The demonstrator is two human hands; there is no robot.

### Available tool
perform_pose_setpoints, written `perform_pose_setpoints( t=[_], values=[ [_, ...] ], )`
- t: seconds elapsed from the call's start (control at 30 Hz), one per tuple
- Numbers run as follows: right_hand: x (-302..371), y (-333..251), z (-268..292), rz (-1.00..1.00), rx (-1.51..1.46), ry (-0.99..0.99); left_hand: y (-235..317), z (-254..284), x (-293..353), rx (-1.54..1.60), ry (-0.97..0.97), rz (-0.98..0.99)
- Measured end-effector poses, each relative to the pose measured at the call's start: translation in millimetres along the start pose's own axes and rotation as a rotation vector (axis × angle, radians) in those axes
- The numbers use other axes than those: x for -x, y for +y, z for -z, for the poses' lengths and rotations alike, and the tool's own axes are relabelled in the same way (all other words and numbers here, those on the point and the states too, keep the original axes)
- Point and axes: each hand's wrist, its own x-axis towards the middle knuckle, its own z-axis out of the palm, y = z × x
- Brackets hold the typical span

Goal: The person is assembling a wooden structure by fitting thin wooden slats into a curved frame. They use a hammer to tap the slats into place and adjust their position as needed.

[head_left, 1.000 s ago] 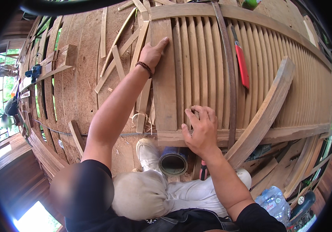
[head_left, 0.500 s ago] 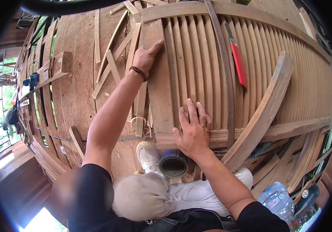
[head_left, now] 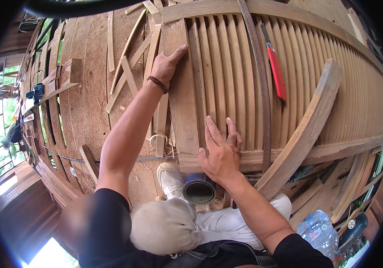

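Dusty planks (head_left: 88, 98), brown slatted wooden panel (head_left: 295, 85)

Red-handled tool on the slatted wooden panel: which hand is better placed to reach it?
Probably your right hand: it's nearer the tool, while your left hand rests on the panel's left edge.

The wooden panel (head_left: 298, 89) at the upper right is light brown, with light and dark stripes. The bar (head_left: 261, 76) over it is dark brown. The tool (head_left: 274, 67) right of that is bright red with a grey blade. At the upper middle, the bracelet (head_left: 157, 83) is dark brown. Lower down, the trousers (head_left: 160, 225) are creamy white and the shirt (head_left: 115, 214) is black.
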Motion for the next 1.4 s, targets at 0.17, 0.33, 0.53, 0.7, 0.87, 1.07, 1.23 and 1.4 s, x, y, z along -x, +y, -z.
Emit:
perform_pose_setpoints(
  t=[0.17,0.33,0.53,0.7,0.87,1.07,1.23,1.4],
  values=[
    [-2.2,1.3,1.1,-0.007,-0.063,0.006,14.1,-12.0,11.6,-0.131,0.094,-0.036],
    [-3.1,-1.1,0.6,0.001,-0.077,0.002,3.0,0.5,1.8,0.004,0.009,-0.007],
    [-3.8,-1.0,0.2,-0.006,-0.067,-0.020,11.0,-3.1,7.4,-0.034,-0.011,0.002],
    [-3.3,-2.0,-1.8,-0.005,-0.054,-0.009,6.1,0.1,6.4,0.075,-0.077,0.009],
    [-4.2,-4.2,-1.9,-0.013,-0.068,-0.001,1.8,-1.6,1.3,-0.053,0.004,0.001],
    [-7.0,4.1,8.7,0.044,-0.054,-0.016,6.3,3.5,6.2,-0.018,-0.087,-0.007],
    [-10.3,15.2,7.5,0.051,-0.186,0.206,1.8,-3.1,9.3,0.069,0.047,0.027],
    [-10.9,17.5,12.5,0.019,-0.285,0.250,-2.5,2.5,9.5,0.100,-0.060,0.084]
  ],
)
